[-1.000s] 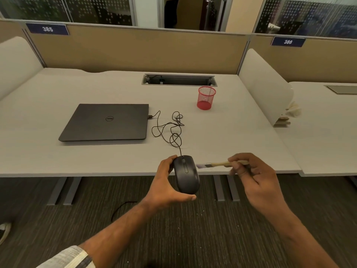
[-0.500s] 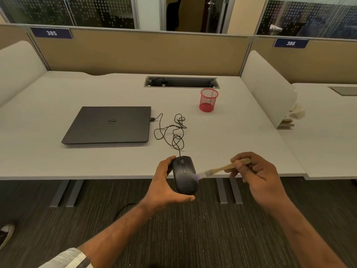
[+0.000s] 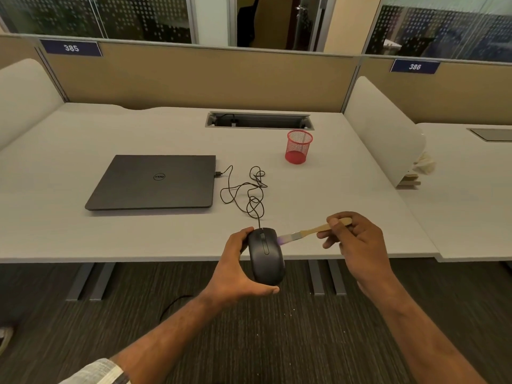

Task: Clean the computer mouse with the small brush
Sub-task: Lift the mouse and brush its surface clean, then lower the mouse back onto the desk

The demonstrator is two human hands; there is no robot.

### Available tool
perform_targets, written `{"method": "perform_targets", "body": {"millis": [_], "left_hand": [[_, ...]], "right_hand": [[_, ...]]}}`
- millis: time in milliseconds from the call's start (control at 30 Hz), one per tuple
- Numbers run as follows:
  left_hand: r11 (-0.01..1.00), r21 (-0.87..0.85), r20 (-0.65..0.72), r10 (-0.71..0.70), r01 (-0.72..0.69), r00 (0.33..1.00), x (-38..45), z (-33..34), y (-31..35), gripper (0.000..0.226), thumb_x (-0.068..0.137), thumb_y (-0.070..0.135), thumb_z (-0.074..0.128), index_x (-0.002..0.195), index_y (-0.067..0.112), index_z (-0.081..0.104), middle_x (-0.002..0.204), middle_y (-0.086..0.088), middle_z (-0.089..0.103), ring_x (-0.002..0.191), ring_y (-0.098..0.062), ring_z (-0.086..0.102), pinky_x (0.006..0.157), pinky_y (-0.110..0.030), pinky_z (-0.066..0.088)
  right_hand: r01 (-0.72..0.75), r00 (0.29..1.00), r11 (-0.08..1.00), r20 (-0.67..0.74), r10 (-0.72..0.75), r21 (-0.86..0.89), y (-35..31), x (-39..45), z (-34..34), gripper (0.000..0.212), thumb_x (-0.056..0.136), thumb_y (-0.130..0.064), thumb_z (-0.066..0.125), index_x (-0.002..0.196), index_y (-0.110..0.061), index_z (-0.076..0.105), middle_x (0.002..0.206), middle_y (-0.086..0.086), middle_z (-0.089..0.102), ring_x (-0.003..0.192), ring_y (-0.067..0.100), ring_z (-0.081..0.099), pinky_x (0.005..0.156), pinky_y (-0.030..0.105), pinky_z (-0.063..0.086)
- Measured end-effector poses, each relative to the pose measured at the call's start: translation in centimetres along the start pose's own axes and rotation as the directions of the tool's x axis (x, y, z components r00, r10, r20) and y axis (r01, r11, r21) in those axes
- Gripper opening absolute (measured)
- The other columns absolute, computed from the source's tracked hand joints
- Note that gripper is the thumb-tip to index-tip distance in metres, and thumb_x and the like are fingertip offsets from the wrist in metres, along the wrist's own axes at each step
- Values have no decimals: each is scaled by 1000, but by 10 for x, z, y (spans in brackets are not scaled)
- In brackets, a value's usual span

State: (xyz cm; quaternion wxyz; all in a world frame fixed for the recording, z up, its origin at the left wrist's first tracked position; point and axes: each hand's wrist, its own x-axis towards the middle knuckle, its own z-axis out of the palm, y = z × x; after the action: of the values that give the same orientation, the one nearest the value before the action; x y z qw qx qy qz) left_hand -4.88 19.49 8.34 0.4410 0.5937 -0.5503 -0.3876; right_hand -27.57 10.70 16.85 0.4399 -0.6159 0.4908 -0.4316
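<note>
The left hand (image 3: 238,273) cups the black mouse (image 3: 265,256) just off the bench (image 3: 83,234) edge, its fingers clamped round the mouse's sides. From three o'clock, the right hand (image 3: 357,245) pinches the small brush (image 3: 310,232) by its wooden handle, bristles touching the mouse's right front. The cable (image 3: 246,189) trails toward twelve o'clock, to the closed laptop (image 3: 155,181) at eleven. A red mesh cup (image 3: 298,146) stands at one o'clock.

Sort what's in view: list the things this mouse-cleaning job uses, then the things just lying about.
In use:
- computer mouse, held in the left hand
- small brush, held in the right hand, bristles at the mouse's right side
- mouse cable, plugged into the laptop

Lying about:
- closed laptop
- red mesh cup
- papers behind the divider
</note>
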Motion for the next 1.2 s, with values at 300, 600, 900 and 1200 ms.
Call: {"method": "perform_targets", "body": {"millis": [300,600,900,1200], "left_hand": [[1000,14,45,23,-24,999,4,-3,-4,117,50,35,98,144,37,28,143,18,38,133,-1,41,107,-11,37],[1000,3,41,31,-31,999,13,-20,-11,116,49,36,98,142,40,30,141,22,38,132,3,41,102,-6,37],[999,25,67,39,-40,997,29,-40,-23,114,49,34,100,137,45,28,136,29,36,128,6,42,97,1,36],[995,35,154,87,-93,984,46,-37,-27,119,49,42,98,146,32,30,143,16,40,131,-3,44,101,-4,37]], "right_hand": [[-30,998,986,-65,19,-163,9,17,24,11,99,-25,54,96,-21,64,78,-1,74,67,15,68,67,29,57],[-290,940,935,-120,318,205,14,13,27,13,89,-3,66,99,-10,62,82,11,77,74,25,76,60,31,54],[-415,894,839,-16,449,353,13,0,42,18,96,-13,57,113,-14,63,95,8,77,87,24,75,70,34,58],[-440,879,855,-63,473,274,16,-7,101,19,103,-21,44,113,-14,58,98,3,76,85,13,75,78,30,60]]}}
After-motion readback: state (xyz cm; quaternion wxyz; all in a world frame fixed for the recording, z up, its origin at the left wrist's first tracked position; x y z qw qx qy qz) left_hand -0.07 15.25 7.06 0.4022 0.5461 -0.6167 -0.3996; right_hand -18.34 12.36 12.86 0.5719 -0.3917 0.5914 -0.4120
